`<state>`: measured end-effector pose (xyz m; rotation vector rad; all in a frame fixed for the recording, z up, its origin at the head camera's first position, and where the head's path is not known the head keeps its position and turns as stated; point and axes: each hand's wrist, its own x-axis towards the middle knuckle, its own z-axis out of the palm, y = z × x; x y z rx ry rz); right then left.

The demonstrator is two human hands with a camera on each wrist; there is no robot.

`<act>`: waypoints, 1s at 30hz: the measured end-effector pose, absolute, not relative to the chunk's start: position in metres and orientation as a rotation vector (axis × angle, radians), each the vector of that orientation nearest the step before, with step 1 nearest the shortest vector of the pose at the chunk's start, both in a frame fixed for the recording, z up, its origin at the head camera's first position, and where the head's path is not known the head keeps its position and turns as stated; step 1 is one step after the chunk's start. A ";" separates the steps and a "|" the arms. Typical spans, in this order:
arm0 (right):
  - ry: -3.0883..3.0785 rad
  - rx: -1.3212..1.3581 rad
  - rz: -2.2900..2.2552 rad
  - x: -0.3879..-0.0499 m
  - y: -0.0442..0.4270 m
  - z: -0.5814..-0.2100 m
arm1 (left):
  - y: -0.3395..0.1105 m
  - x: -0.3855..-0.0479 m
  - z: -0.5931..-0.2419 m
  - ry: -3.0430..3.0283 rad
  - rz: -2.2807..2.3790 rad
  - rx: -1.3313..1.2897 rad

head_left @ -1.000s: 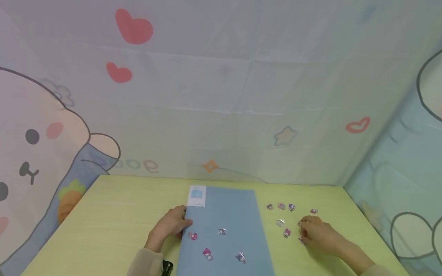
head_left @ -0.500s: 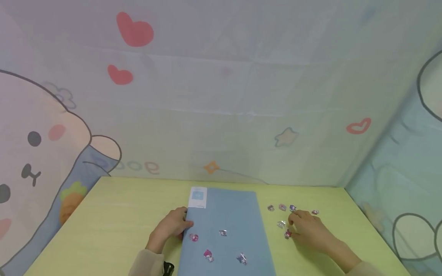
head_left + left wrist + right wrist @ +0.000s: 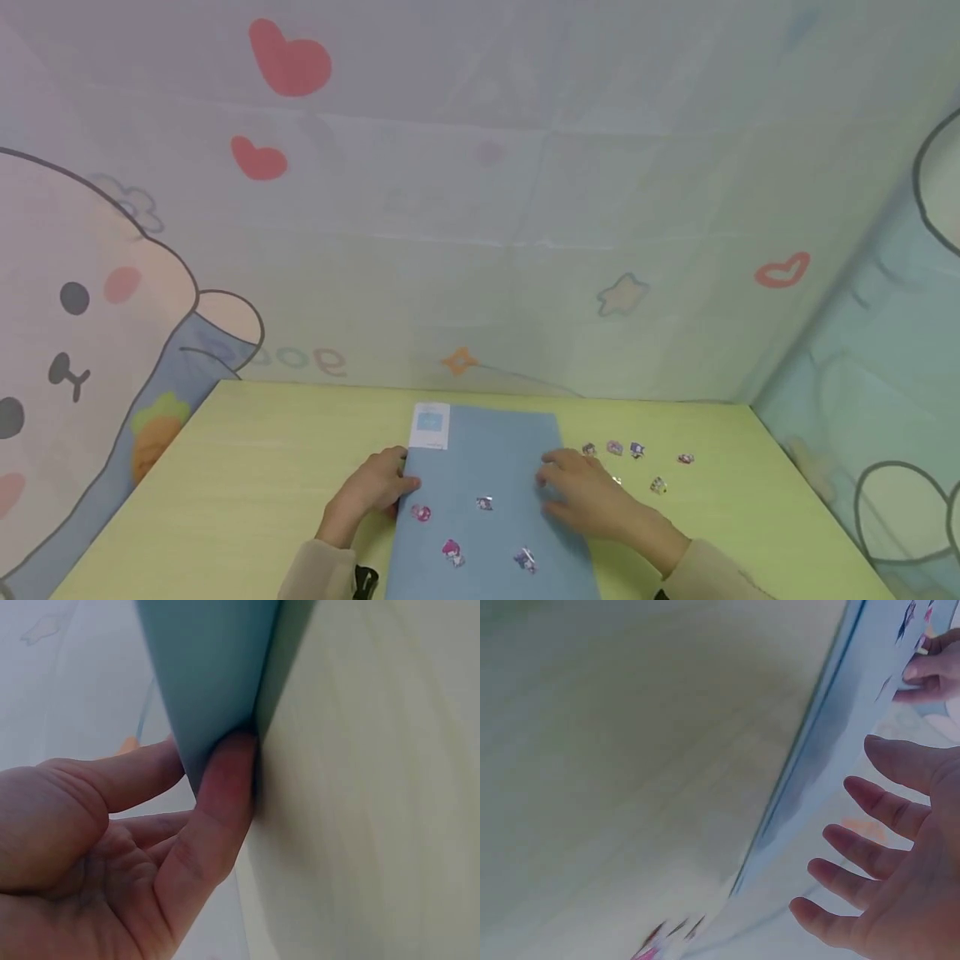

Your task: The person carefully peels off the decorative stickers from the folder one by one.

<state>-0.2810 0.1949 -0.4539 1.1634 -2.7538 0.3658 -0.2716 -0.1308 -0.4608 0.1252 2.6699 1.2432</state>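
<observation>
A blue folder (image 3: 502, 450) with a white label (image 3: 430, 426) at its far left corner lies on the table. Several small shiny character stickers, such as the pink-hooded one (image 3: 452, 552), are spread over its near half. My left hand (image 3: 375, 483) pinches the folder's left edge, thumb on top; the left wrist view shows a finger (image 3: 214, 795) tucked under that edge. Over the right edge hovers my right hand (image 3: 588, 496). Its fingers are spread in the right wrist view, and nothing is between them. A sticker beside the folder is partly hidden behind that hand.
More stickers lie on the yellow table (image 3: 300, 442) right of the folder, including a purple one (image 3: 637, 450) and one farther right (image 3: 686, 458). A patterned cloth backdrop (image 3: 450, 208) rises behind the table. Something black (image 3: 365, 581) shows by my left sleeve.
My right hand has left the loose stickers and moved left to the folder's right edge, its fingers spreading. A sticker it had covered is visible again. My left hand has stayed put.
</observation>
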 end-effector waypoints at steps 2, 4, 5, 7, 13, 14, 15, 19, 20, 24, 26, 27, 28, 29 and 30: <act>-2.738 1.193 0.359 -0.281 0.183 -0.455 | -0.131 -0.271 -0.462 2.672 1.243 0.131; -2.724 1.218 0.341 -0.280 0.171 -0.457 | -0.130 -0.270 -0.462 2.671 1.248 0.131; -2.722 1.228 0.338 -0.279 0.166 -0.458 | -0.130 -0.270 -0.463 2.669 1.251 0.132; -2.718 1.240 0.314 -0.278 0.158 -0.457 | -0.128 -0.270 -0.463 2.666 1.257 0.138; -2.745 1.238 0.260 -0.275 0.140 -0.455 | -0.125 -0.270 -0.461 2.675 1.246 0.134; -2.753 1.232 0.254 -0.276 0.138 -0.455 | -0.125 -0.270 -0.461 2.677 1.243 0.134; -2.760 1.225 0.243 -0.276 0.136 -0.455 | -0.125 -0.270 -0.460 2.678 1.240 0.134; -2.813 1.184 0.236 -0.277 0.130 -0.456 | -0.125 -0.269 -0.460 2.683 1.238 0.145; -2.825 1.173 0.232 -0.277 0.128 -0.456 | -0.125 -0.269 -0.460 2.685 1.238 0.151; -2.863 1.136 0.221 -0.276 0.123 -0.455 | -0.125 -0.270 -0.459 2.683 1.244 0.155; -2.873 1.120 0.226 -0.275 0.120 -0.455 | -0.125 -0.270 -0.459 2.683 1.244 0.152; -2.875 1.111 0.226 -0.274 0.119 -0.455 | -0.126 -0.271 -0.459 2.681 1.245 0.149; -2.879 1.104 0.228 -0.274 0.118 -0.455 | -0.125 -0.271 -0.459 2.679 1.247 0.146; -2.883 1.097 0.235 -0.274 0.118 -0.456 | -0.125 -0.271 -0.459 2.678 1.248 0.143; -2.888 1.089 0.239 -0.273 0.117 -0.456 | -0.125 -0.272 -0.459 2.677 1.248 0.144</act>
